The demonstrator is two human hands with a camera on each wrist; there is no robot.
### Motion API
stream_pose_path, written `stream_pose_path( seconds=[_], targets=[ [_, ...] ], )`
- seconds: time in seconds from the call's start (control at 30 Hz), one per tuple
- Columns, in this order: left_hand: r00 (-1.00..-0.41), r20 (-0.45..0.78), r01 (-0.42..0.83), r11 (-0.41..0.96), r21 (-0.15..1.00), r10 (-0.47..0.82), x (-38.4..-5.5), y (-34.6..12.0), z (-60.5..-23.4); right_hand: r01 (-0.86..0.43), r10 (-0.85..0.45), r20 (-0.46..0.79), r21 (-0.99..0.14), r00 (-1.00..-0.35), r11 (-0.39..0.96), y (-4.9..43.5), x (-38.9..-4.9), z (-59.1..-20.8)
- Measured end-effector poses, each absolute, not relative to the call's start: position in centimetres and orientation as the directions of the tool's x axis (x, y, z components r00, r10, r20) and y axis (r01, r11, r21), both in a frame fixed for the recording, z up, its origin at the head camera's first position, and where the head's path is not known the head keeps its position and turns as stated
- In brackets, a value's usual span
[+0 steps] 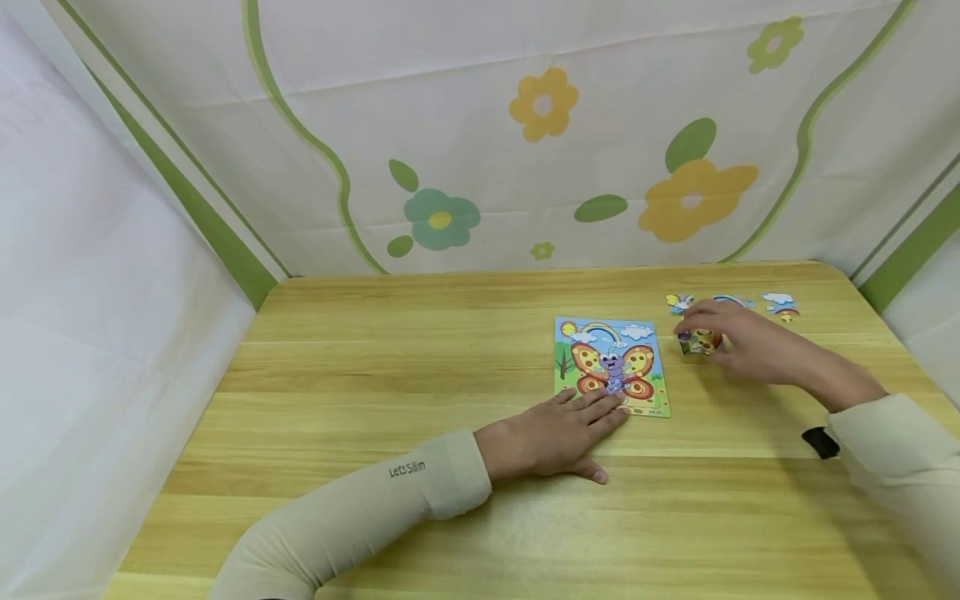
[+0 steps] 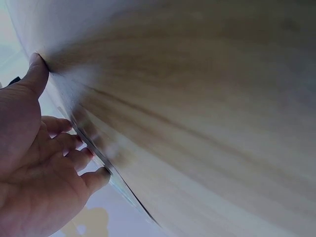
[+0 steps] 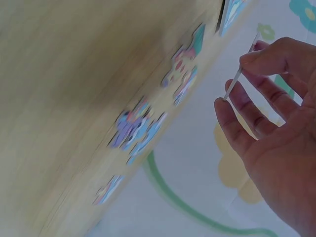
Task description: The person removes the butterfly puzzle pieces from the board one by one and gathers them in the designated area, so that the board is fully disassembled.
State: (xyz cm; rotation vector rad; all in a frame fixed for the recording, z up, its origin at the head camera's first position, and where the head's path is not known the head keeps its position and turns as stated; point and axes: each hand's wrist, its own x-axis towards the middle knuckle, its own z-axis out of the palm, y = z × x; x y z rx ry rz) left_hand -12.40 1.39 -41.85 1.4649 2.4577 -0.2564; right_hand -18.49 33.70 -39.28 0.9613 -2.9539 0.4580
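A butterfly picture puzzle lies flat on the wooden table. My left hand rests on its lower edge with fingers spread, the thumb on the table. In the left wrist view, the fingertips of my left hand touch the thin edge of the board. To the right of the puzzle, my right hand is raised over loose pieces. Seen edge-on in the right wrist view, a thin puzzle piece is pinched between thumb and fingers of my right hand; its printed face is hidden there.
Loose puzzle pieces lie beyond my right hand, among them a cloud piece and a rainbow piece. A purple piece and a spotted piece also lie on the table. A flower-printed white cloth hangs behind the table's far edge.
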Motion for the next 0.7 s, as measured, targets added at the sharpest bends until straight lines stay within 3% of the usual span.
stream_pose_path(
  seconds=[0.7],
  targets=[
    [-0.454,-0.321,0.875,0.484,0.016,0.831,-12.4,1.3,-41.8,-0.501,-0.483,0.134,-0.26,-0.866,0.826,41.0,-18.4,-40.8]
  ],
)
